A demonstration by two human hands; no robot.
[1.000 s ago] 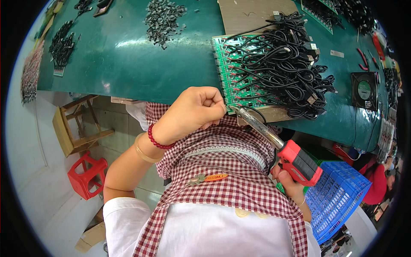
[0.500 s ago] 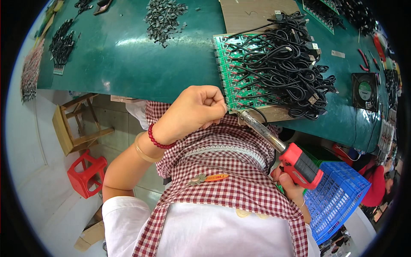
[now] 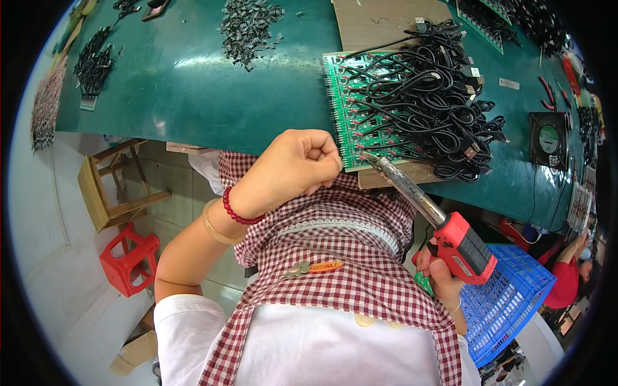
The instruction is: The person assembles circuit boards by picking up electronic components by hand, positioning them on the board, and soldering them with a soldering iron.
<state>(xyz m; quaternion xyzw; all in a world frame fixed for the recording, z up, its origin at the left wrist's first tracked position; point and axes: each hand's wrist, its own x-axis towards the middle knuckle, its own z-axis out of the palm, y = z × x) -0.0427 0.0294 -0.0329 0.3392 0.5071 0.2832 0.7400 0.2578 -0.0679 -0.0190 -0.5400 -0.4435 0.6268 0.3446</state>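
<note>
My right hand [image 3: 441,273] is wrapped round the grip of a red and black soldering gun [image 3: 465,248]. Its metal barrel slants up and left, and the tip reaches the near end of a green circuit-board panel [image 3: 346,109]; contact cannot be made out. Rows of pins line the panel's left edge, and black USB cables [image 3: 425,96] are bundled over its right part. Beside the panel's near left corner is my left hand [image 3: 302,161], fingers curled in a pinch; what they hold, if anything, is hidden.
A brown board [image 3: 370,26] lies under the panel on the green table [image 3: 167,90]. Farther off is a pile of small black parts [image 3: 248,29]. A small black fan [image 3: 549,138] stands at right, a blue crate [image 3: 505,296] below. Left are a red stool [image 3: 129,260] and a wooden stool [image 3: 96,193].
The soldering gun has shifted right, its tip moving from the panel's near left corner up and right over the panel. My left hand has hardly moved.
</note>
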